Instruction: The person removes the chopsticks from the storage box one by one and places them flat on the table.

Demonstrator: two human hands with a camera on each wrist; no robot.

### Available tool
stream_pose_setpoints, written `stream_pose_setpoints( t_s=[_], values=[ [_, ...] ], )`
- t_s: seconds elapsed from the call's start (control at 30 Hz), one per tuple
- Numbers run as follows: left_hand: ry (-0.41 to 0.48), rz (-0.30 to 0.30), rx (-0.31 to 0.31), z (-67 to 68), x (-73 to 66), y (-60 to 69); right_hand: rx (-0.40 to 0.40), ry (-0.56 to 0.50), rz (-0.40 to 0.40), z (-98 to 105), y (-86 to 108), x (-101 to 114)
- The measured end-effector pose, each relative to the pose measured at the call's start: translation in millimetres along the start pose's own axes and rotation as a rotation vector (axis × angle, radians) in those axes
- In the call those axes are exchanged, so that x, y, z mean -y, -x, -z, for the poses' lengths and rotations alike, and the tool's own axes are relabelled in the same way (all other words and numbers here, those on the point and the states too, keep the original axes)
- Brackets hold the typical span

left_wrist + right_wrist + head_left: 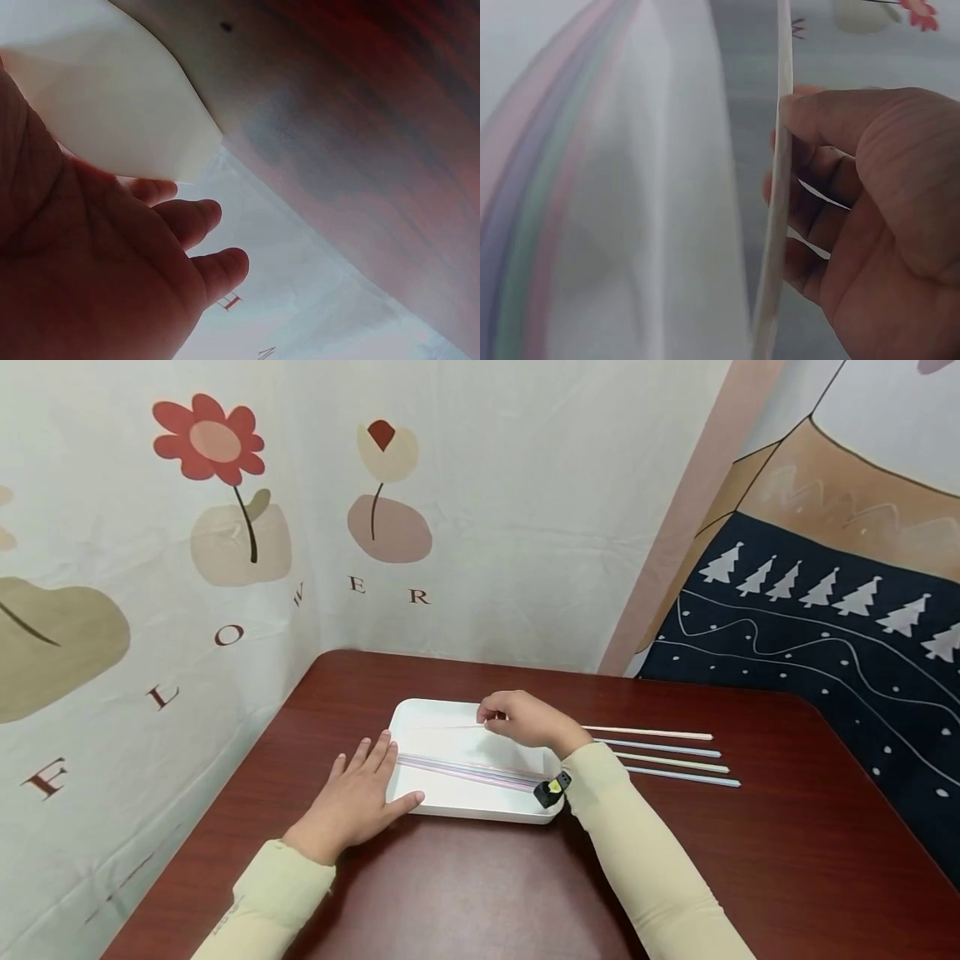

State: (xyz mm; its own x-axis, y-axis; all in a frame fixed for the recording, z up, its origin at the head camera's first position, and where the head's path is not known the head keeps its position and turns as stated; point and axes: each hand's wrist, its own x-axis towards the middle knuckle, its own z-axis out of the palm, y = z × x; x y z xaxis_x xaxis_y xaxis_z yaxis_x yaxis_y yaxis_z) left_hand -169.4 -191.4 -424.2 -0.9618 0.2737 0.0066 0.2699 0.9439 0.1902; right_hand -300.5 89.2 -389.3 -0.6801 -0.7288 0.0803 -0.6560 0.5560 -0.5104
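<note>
Pale strip [769, 247], pinched between the thumb and curled fingers [804, 210] of the right hand [528, 718], over the white tray [465, 800]; pastel strips [472, 772] lie in the tray, and further strips [682, 776] extend over the worktop [480, 885] at right. Too light a pinch could let so slender a piece slip or bend. Right wrist arches across the tray; left hand [352, 793] rests palm down at its left end, digits spread, grasping nothing.
</note>
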Motion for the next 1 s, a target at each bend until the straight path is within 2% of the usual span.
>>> stream_pose_setpoints(
  t_s=[0.33,0.5,0.77,1.0],
  values=[
    [0.013,0.0,0.0,0.7,1.6,-0.5,-0.101,-0.01,0.032,25.8,19.0,6.4],
    [0.012,-0.004,0.005,-0.6,1.0,-1.4,-0.11,0.005,-0.021,34.0,33.8,2.7],
    [0.014,-0.006,0.003,1.5,-0.5,-1.2,-0.125,0.027,-0.09,48.3,72.4,-17.0],
    [0.012,-0.003,0.006,-1.6,1.1,-1.0,-0.149,0.075,-0.157,49.2,118.5,-49.5]
  ],
)
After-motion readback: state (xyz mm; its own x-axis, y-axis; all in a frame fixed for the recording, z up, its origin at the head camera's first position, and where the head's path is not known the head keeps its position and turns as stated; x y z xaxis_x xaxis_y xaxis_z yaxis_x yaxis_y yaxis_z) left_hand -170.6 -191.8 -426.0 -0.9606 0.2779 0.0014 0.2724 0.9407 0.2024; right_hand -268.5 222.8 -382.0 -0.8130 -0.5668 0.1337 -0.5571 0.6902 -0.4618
